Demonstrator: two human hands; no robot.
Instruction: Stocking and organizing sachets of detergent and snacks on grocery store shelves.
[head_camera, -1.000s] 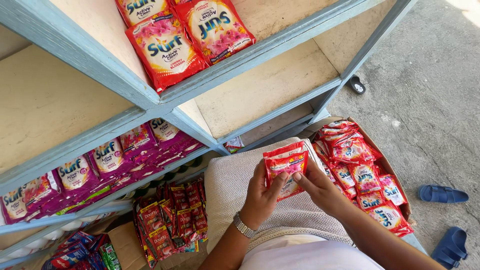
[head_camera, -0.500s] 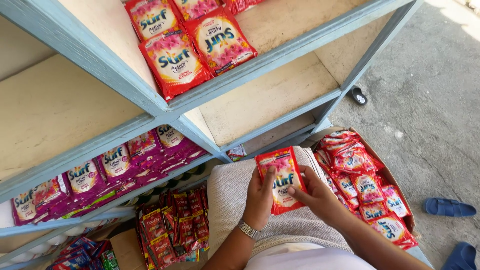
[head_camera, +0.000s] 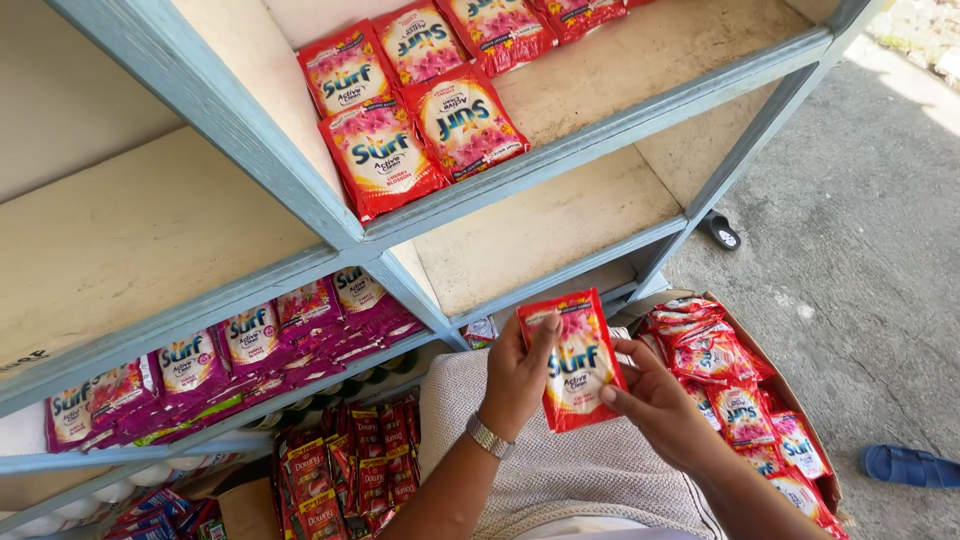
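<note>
Both hands hold one red packet (head_camera: 577, 362) upright over a grey knitted cloth (head_camera: 560, 470); the packet sits just below the lowest board of the blue shelf (head_camera: 590, 135) and just left of the cardboard box (head_camera: 790, 400). The left hand (head_camera: 517, 378) grips the packet's left edge, thumb laid across the front near the top corner and the other fingers curled behind it; a metal watch (head_camera: 488, 437) rings that wrist. The right hand (head_camera: 660, 400) pinches the packet's right edge — thumb tip on the front low down, forefinger touching the side higher up, the remaining fingers bent loosely and clear of it.

On the shelf's upper board, well above the held packet, lie more red packets (head_camera: 420, 110) in overlapping rows, reaching toward the back of the board; the board below that one is bare wood on its right part. To the left of the packet, on a lower board, purple packets (head_camera: 250, 345) lie in a slanting row; under them, near the left forearm, stand bundles of small dark red packets (head_camera: 345, 465).

The cardboard box is filled with red packets like the held one; beyond it, on the concrete ground — well apart from the hands — lies a blue sandal (head_camera: 912, 466); a small wheel (head_camera: 722, 232) stands at the foot of the shelf's right post.
</note>
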